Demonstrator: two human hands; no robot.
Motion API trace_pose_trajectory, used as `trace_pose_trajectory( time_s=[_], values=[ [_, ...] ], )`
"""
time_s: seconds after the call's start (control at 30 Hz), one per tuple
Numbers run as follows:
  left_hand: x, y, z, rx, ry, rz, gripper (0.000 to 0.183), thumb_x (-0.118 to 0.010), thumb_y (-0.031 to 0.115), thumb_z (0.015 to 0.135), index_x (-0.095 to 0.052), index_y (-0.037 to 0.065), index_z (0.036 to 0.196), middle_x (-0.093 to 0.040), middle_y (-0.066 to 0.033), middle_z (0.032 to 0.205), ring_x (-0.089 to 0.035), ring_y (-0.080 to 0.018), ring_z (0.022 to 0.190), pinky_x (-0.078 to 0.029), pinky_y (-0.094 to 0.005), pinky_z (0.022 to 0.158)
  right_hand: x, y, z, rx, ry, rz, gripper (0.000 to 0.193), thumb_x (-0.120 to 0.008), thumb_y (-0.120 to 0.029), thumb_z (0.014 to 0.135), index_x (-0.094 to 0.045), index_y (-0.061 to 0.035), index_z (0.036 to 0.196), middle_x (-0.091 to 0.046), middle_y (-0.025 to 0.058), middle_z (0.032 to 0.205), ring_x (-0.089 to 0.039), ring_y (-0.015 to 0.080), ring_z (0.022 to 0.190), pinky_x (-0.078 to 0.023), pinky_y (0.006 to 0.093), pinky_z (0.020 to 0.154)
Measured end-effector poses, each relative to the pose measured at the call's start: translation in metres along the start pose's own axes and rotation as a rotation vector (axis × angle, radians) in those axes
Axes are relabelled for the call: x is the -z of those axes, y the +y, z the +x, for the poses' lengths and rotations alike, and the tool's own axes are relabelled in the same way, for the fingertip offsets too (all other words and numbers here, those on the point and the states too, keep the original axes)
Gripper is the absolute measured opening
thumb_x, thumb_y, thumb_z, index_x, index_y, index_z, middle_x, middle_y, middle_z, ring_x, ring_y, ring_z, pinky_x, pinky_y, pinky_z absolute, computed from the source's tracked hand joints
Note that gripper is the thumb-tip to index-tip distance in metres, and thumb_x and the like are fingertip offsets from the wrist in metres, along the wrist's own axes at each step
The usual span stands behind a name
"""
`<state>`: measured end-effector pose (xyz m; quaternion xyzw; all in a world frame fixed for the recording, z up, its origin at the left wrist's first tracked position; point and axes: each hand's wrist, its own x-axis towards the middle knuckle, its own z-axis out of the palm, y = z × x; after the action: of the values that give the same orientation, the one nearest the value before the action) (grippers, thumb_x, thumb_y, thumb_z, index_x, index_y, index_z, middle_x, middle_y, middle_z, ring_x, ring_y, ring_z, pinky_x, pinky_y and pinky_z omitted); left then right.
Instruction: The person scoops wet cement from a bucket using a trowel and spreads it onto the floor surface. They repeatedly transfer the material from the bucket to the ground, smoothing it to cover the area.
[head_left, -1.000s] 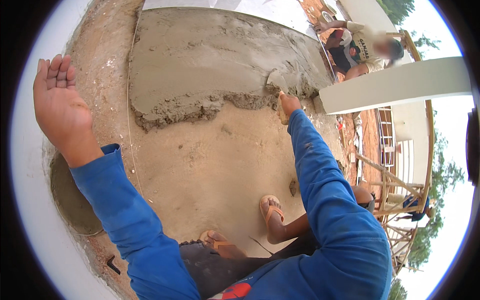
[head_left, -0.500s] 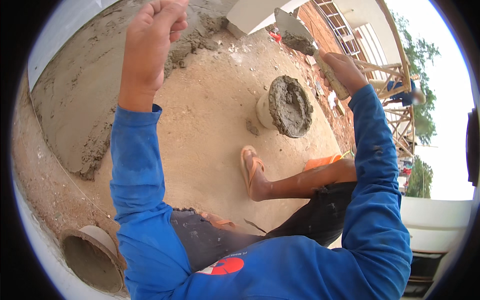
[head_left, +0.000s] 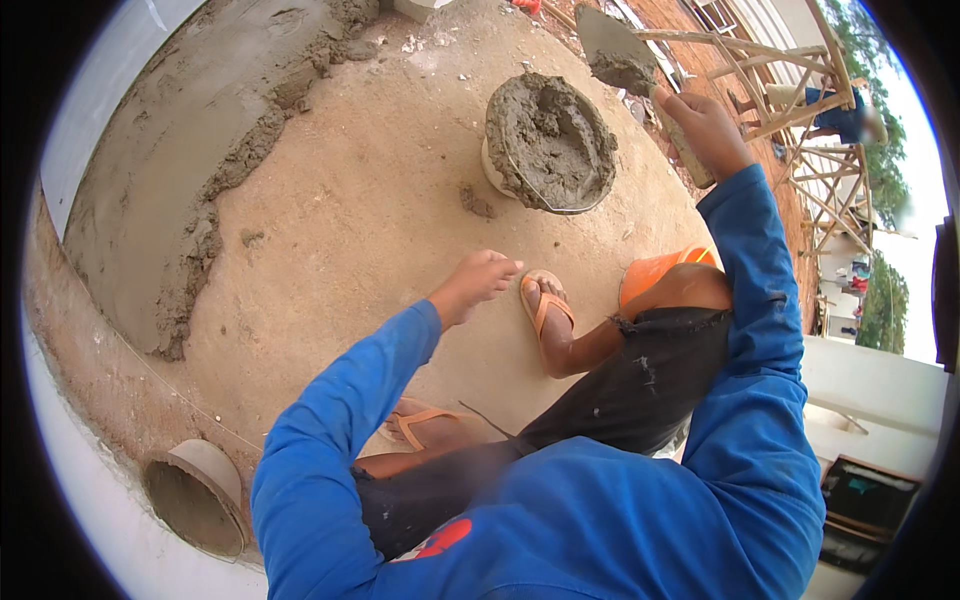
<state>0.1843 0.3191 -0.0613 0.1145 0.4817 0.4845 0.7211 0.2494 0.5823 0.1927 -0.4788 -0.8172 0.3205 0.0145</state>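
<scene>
My right hand (head_left: pixel 712 138) clasps the trowel (head_left: pixel 610 46), probably stiff and blade-heavy, by its handle (head_left: pixel 691 160); my left hand (head_left: pixel 474 286) holds nothing.

Bare floor (head_left: pixel 330 230) gives the left hand (head_left: pixel 474 284) free passage leftward, up to the mortar layer's (head_left: pixel 140 170) ragged edge. Mortar-filled bucket (head_left: pixel 496 175) obstructs the line to the trowel (head_left: pixel 610 42). Sandalled foot (head_left: pixel 550 312) crowds the fingers' right; orange bucket (head_left: pixel 645 272) stands beyond, beside the knee (head_left: pixel 692 290).
</scene>
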Motion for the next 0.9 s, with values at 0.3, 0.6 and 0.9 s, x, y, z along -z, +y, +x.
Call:
trace_pose_trajectory(
  time_s=[0.3, 0.6, 0.9],
  values=[
    [-0.151, -0.009, 0.155, -0.276, 0.182, -1.051, 0.018, -0.057, 0.005, 0.080, -0.057, 0.006, 0.098, -0.058, -0.0065, 0.097, -0.056, -0.0181, 0.094, -0.045, -0.0313, 0.078, 0.030, 0.024, -0.001, 0.036, 0.024, 0.070, 0.047, -0.062, -0.045, 0.091, -0.063, 0.0027, 0.087, -0.059, 0.0079, 0.068, -0.058, 0.0151, 0.052, -0.046, 0.0292, 0.046],
    [-0.140, -0.002, 0.159, -0.468, 0.419, -1.210, 0.014, -0.059, 0.003, 0.077, -0.054, 0.008, 0.089, -0.059, -0.0050, 0.088, -0.059, -0.0206, 0.084, -0.048, -0.0373, 0.076, 0.027, 0.028, -0.007, 0.080, 0.009, 0.111, 0.045, -0.061, -0.043, 0.092, -0.062, 0.0008, 0.086, -0.057, 0.0075, 0.067, -0.055, 0.0147, 0.048, -0.045, 0.0293, 0.043],
    [-0.024, 0.013, 0.060, -0.658, 0.653, -0.932, 0.021, -0.061, 0.024, 0.081, -0.056, 0.011, 0.096, -0.060, -0.0021, 0.090, -0.057, -0.0164, 0.078, -0.044, -0.0343, 0.072, 0.007, 0.016, 0.002, 0.191, -0.073, 0.180, 0.044, -0.064, -0.042, 0.091, -0.062, 0.0023, 0.085, -0.057, 0.0076, 0.066, -0.056, 0.0166, 0.048, -0.044, 0.0307, 0.042]
  ],
)
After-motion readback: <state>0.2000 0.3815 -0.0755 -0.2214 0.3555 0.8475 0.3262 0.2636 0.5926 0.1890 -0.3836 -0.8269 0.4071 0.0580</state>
